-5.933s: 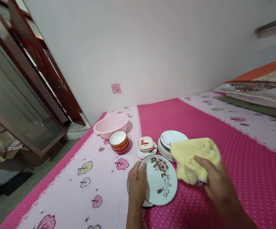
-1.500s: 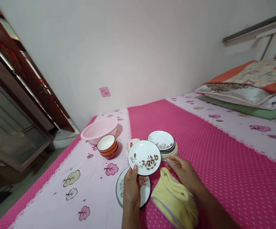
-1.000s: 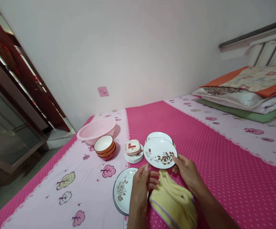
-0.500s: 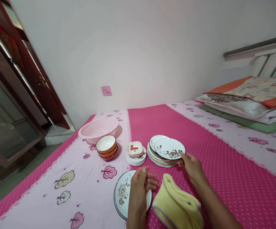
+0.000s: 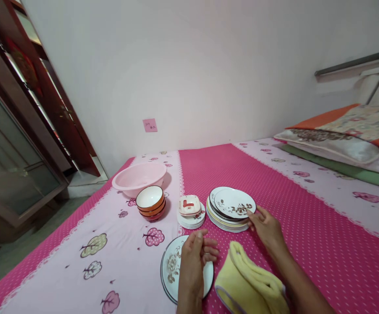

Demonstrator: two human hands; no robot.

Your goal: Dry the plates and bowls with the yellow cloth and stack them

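My right hand (image 5: 265,224) pinches the right rim of a white plate (image 5: 231,200) with brown flowers. That plate lies over the top of a stack of plates (image 5: 222,224), slightly off to the right of the one beneath. My left hand (image 5: 197,253) has its fingers apart and holds nothing. It hovers over a second small pile of dark-rimmed flowered plates (image 5: 171,270) and hides part of them. Between my forearms lies a folded yellow cloth (image 5: 248,283), touched by neither set of fingers.
Small square dishes (image 5: 189,204) sit on a stack of small plates (image 5: 192,222). Several orange bowls (image 5: 150,201) are nested at left, before a pink basin (image 5: 137,179). Folded bedding (image 5: 346,135) lies at the far right of the bed (image 5: 209,168), by the wall.
The whole view has shifted slightly, moving everything a little to the right. The plate in my right hand sits slightly lower against the stack. My left hand stays much the same.
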